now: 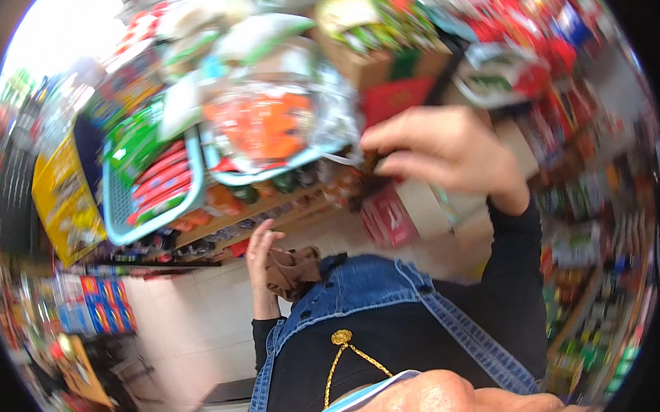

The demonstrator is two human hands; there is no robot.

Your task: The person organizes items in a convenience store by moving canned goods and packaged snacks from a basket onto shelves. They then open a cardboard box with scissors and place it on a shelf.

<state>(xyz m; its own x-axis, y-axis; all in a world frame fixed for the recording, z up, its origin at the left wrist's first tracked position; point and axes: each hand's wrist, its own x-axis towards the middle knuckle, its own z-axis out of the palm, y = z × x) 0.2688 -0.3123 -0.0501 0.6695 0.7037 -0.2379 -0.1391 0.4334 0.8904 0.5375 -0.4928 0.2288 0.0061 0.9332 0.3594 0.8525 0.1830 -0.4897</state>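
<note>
My right hand [450, 149], blurred by motion, is raised beside the front right corner of a light blue plastic basket [244, 178]. A gap shows between its thumb and forefinger, with nothing clearly seen between them. Close to the fingertips is a white plastic bag loop [339, 159]. Clear wrapping covers a pack of orange items [264, 122] in that basket. Lower down, my left hand [263, 257] is held near my waist with its fingers apart. A brown cloth-like item [294, 269] is right beside it; whether they touch, I cannot tell.
A second blue basket [112, 217] holds red packets [163, 175] and green packets [136, 132]. Yellow packets [67, 203] hang at its left. Behind my right hand stands a cardboard box [378, 66]. A pink carton [387, 217] is on the tiled floor [201, 308]. Stocked shelves [581, 304] line the right.
</note>
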